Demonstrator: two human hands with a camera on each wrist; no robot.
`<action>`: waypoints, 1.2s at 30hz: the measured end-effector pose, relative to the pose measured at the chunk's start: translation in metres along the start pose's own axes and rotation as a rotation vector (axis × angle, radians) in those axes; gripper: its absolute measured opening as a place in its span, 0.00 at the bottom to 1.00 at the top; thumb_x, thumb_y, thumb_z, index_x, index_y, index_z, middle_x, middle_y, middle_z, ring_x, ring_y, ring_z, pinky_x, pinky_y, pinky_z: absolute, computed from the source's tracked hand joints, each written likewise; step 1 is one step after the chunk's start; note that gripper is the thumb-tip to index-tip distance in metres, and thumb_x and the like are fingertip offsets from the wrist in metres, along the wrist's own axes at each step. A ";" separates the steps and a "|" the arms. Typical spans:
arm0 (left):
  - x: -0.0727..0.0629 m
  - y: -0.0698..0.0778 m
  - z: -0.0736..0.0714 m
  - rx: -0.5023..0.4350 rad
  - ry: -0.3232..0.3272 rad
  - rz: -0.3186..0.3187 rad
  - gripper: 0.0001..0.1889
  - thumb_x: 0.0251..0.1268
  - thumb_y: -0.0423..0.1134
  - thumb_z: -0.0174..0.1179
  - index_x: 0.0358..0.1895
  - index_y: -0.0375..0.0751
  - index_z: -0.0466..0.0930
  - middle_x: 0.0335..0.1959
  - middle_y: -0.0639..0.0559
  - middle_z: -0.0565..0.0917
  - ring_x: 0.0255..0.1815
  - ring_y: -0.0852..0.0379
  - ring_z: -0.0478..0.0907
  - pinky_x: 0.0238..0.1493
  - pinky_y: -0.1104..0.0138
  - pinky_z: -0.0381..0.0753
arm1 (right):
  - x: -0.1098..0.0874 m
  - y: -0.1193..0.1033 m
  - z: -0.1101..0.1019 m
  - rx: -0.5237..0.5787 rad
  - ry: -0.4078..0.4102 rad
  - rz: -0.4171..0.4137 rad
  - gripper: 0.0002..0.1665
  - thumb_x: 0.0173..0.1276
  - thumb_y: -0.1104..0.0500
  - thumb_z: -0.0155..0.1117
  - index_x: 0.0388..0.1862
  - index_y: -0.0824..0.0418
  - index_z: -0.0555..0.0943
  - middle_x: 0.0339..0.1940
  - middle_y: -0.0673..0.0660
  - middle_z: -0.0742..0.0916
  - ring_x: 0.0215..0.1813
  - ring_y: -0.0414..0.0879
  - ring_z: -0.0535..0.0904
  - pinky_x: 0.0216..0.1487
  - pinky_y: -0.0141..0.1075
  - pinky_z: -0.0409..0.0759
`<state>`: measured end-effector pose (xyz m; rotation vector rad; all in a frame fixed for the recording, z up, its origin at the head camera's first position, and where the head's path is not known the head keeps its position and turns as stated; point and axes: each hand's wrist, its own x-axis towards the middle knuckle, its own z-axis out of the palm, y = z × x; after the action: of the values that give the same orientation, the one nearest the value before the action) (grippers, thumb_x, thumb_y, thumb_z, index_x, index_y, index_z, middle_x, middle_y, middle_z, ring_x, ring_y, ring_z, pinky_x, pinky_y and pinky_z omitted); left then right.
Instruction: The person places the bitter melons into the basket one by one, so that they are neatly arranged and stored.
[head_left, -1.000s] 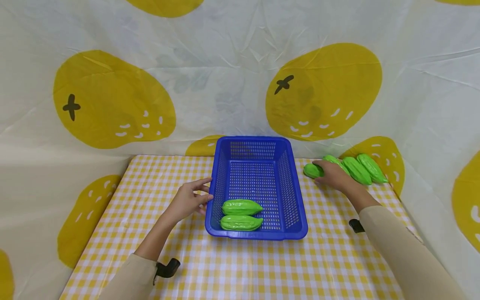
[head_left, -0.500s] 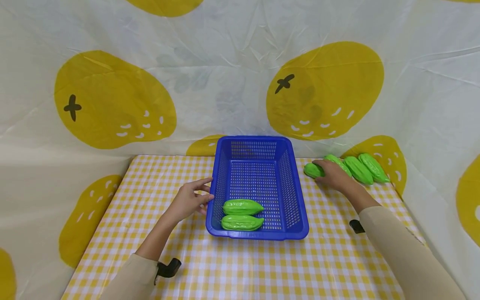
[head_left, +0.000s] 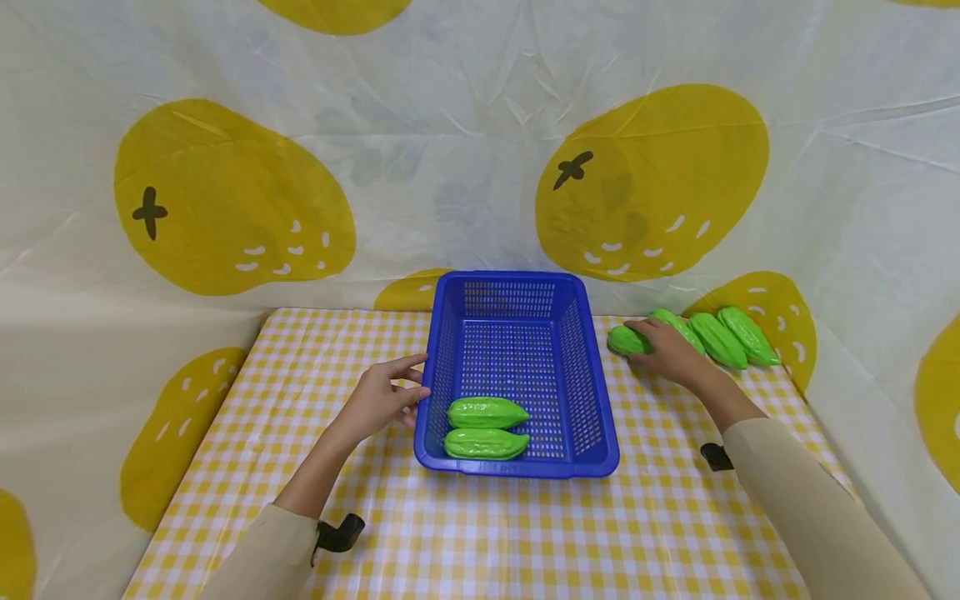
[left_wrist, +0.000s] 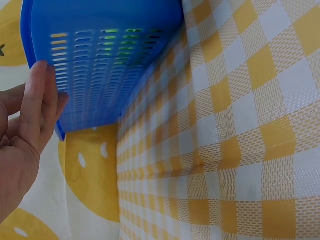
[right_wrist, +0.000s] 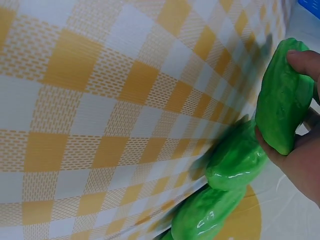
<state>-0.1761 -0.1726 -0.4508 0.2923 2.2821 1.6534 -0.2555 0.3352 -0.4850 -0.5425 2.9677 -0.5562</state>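
Note:
My right hand (head_left: pixel 666 350) grips a bright green, ridged bitter gourd (right_wrist: pixel 281 102) that looks like plastic, right of the blue basket. Thumb and fingers wrap its two sides in the right wrist view. Several more gourds (head_left: pixel 717 341) lie side by side just right of that hand, one partly hidden behind it. At the left side of the blue basket (head_left: pixel 517 469), my left hand (head_left: pixel 375 402) has its fingertips at the rim, fingers extended against the outer wall in the left wrist view. Inside the basket, two gourds (head_left: pixel 487 413) lie parallel at the near left, tips pointing right.
A yellow-and-white checked cloth (head_left: pixel 480 533) covers the table. Behind it and along both sides hangs a pale curtain (head_left: pixel 450 167) printed with big yellow fruit. Black straps with camera mounts (head_left: pixel 339 533) sit at the wrists.

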 end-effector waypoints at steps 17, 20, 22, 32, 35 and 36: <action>0.001 0.002 0.002 -0.009 0.009 -0.002 0.32 0.70 0.27 0.65 0.76 0.37 0.69 0.55 0.32 0.82 0.27 0.55 0.86 0.34 0.41 0.92 | -0.012 -0.023 -0.041 0.100 0.030 0.007 0.37 0.75 0.61 0.66 0.76 0.74 0.65 0.72 0.77 0.72 0.72 0.75 0.65 0.71 0.72 0.68; 0.000 0.002 0.002 -0.010 0.010 -0.004 0.32 0.70 0.27 0.65 0.76 0.36 0.68 0.55 0.32 0.82 0.27 0.55 0.86 0.34 0.42 0.92 | -0.010 -0.030 -0.048 0.088 0.009 0.016 0.38 0.76 0.59 0.66 0.77 0.73 0.64 0.73 0.76 0.71 0.73 0.75 0.65 0.72 0.72 0.69; -0.001 0.002 0.002 -0.012 0.007 -0.003 0.32 0.70 0.27 0.65 0.76 0.36 0.68 0.55 0.32 0.82 0.27 0.55 0.86 0.34 0.42 0.92 | -0.009 -0.036 -0.054 0.096 -0.003 0.024 0.39 0.76 0.59 0.66 0.78 0.72 0.63 0.75 0.76 0.70 0.74 0.74 0.64 0.72 0.71 0.69; -0.002 0.002 0.001 -0.017 0.007 -0.005 0.32 0.70 0.27 0.65 0.76 0.36 0.68 0.55 0.31 0.82 0.27 0.54 0.86 0.34 0.43 0.93 | 0.000 -0.066 -0.077 0.141 -0.012 0.007 0.39 0.81 0.54 0.59 0.82 0.67 0.58 0.78 0.72 0.68 0.74 0.70 0.66 0.68 0.69 0.73; -0.001 0.003 0.001 -0.016 0.009 -0.008 0.32 0.70 0.27 0.65 0.76 0.36 0.68 0.55 0.32 0.82 0.27 0.54 0.86 0.35 0.41 0.92 | 0.003 -0.074 -0.080 0.174 -0.028 -0.014 0.38 0.82 0.54 0.57 0.82 0.66 0.57 0.78 0.71 0.67 0.76 0.69 0.65 0.71 0.68 0.71; 0.000 0.003 0.002 -0.016 0.008 -0.008 0.32 0.70 0.27 0.65 0.76 0.36 0.68 0.55 0.32 0.82 0.27 0.54 0.86 0.35 0.40 0.91 | 0.005 -0.077 -0.080 0.183 -0.033 -0.021 0.38 0.82 0.54 0.57 0.82 0.66 0.57 0.79 0.71 0.67 0.77 0.69 0.64 0.72 0.68 0.70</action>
<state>-0.1752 -0.1705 -0.4486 0.2736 2.2718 1.6709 -0.2454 0.2938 -0.3826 -0.5596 2.8442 -0.8027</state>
